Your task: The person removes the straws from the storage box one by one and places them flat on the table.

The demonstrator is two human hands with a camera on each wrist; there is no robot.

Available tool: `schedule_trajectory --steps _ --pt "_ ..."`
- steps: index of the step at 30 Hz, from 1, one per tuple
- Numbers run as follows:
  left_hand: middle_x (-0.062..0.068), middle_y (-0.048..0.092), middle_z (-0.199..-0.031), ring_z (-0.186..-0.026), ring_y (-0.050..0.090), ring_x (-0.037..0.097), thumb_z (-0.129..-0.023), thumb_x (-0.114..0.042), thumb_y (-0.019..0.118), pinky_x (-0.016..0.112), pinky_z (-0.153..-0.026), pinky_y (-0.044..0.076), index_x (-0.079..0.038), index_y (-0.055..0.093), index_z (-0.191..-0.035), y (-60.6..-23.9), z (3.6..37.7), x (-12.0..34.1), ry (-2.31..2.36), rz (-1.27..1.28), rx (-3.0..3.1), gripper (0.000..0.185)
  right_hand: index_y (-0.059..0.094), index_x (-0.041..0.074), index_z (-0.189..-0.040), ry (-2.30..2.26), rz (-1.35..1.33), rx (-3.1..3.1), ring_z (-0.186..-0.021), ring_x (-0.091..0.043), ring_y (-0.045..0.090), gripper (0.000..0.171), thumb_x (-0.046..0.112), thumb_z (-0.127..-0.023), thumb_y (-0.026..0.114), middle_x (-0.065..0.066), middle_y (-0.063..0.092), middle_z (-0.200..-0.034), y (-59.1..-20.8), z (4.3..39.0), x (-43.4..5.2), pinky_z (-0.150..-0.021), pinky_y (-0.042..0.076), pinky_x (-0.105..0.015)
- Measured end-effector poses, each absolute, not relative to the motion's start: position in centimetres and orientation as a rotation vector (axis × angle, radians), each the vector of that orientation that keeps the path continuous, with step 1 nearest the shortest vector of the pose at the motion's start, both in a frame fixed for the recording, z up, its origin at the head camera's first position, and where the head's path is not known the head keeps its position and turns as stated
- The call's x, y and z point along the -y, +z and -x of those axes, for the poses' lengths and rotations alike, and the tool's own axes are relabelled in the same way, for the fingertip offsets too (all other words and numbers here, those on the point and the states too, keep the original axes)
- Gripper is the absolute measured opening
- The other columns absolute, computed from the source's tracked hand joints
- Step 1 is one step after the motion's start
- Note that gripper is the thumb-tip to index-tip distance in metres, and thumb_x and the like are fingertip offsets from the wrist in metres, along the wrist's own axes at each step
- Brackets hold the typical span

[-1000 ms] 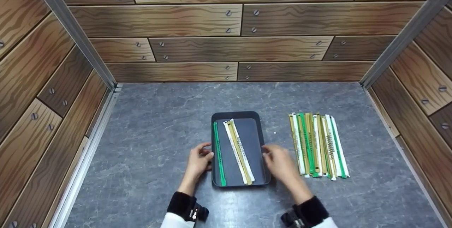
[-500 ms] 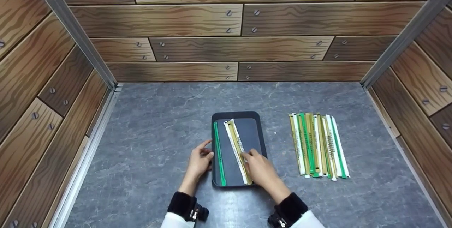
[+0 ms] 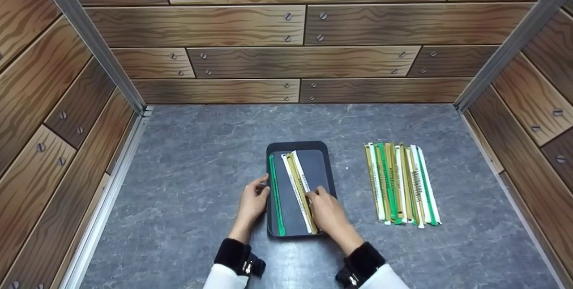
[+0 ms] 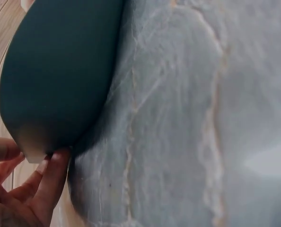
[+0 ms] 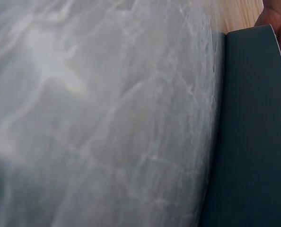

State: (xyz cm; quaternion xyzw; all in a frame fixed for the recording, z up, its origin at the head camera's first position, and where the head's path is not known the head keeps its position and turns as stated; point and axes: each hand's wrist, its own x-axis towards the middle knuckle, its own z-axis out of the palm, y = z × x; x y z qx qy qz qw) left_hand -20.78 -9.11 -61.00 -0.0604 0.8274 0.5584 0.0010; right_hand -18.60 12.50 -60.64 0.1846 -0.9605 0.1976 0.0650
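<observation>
A dark shallow tray point(image 3: 331, 175) holds a green paper-wrapped straw point(image 3: 276, 197) along its left side and a slanted group of white and gold wrapped straws point(image 3: 294, 168) mid-tray. My left hand point(image 3: 251, 201) touches the tray's left wall from outside; in the left wrist view its fingertips are right at the tray wall point(image 4: 60, 71). Inside the tray, my right hand point(image 3: 329, 213) has curled fingers at the right-hand white straw point(image 3: 302, 175), pinching it near its middle. That hand covers the straw's lower part.
On the grey marbled tabletop point(image 3: 201, 155), a side-by-side pile of green, white and gold wrapped straws point(image 3: 400, 184) lies right of the tray. Wood-patterned panels point(image 3: 215, 90) close off the back and both sides.
My right hand has moved from outside the tray's right edge, leftward onto the white straw inside, and has stayed there since half a second ago. The left hand keeps its place at the tray.
</observation>
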Motion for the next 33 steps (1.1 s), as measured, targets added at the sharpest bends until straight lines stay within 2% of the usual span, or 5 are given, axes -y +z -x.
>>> schedule_trajectory --steps 7,13,21,28,33 --pt "0.016 0.066 -0.102 -0.076 0.066 0.025 -0.097 -0.003 0.056 0.031 -0.052 0.052 -0.009 0.06 -0.135 -61.1 20.8 9.4 1.949 0.24 -2.374 0.039 0.071 0.003 -0.104 0.598 -0.506 2.864 -0.065 -0.033 0.063 0.022 -0.003 -0.083 0.067 -0.016 0.062 -0.087 -60.8 18.7 -12.4 -0.057 0.055 -0.042" --pt "0.017 0.066 -0.103 -0.074 0.067 0.026 -0.097 -0.003 0.057 0.03 -0.052 0.053 -0.008 0.059 -0.136 -61.1 20.9 9.4 1.994 0.247 -2.304 0.04 0.07 0.003 -0.102 0.664 -0.51 2.858 -0.064 -0.033 0.063 0.031 -0.009 -0.074 0.063 -0.015 0.064 -0.084 -60.3 18.6 -12.8 -0.053 0.054 -0.04" --pt "0.02 0.066 -0.104 -0.075 0.068 0.028 -0.096 -0.001 0.058 0.032 -0.052 0.055 -0.005 0.058 -0.137 -61.0 20.8 9.6 2.042 0.232 -2.248 0.041 0.071 -0.003 -0.106 0.826 -0.484 2.833 -0.081 -0.031 0.067 0.033 -0.007 -0.073 0.068 -0.016 0.069 -0.09 -58.7 18.5 -13.6 -0.068 0.057 -0.042" --pt "0.019 0.066 -0.105 -0.075 0.068 0.027 -0.096 -0.001 0.058 0.03 -0.05 0.053 -0.006 0.058 -0.137 -61.0 20.8 9.6 2.03 0.233 -2.269 0.041 0.072 0.0 -0.106 1.071 -0.414 2.817 -0.066 -0.013 0.061 0.031 -0.007 -0.077 0.067 -0.001 0.067 -0.077 -57.7 18.1 -14.6 -0.06 0.053 -0.027" --pt "0.017 0.066 -0.102 -0.076 0.067 0.024 -0.096 -0.002 0.06 0.03 -0.051 0.053 -0.007 0.059 -0.136 -61.1 20.8 9.5 1.999 0.25 -2.315 0.041 0.072 0.0 -0.107 1.28 -0.291 2.778 -0.066 -0.014 0.062 0.031 -0.009 -0.078 0.068 -0.002 0.067 -0.079 -57.2 17.8 -16.1 -0.059 0.055 -0.026"
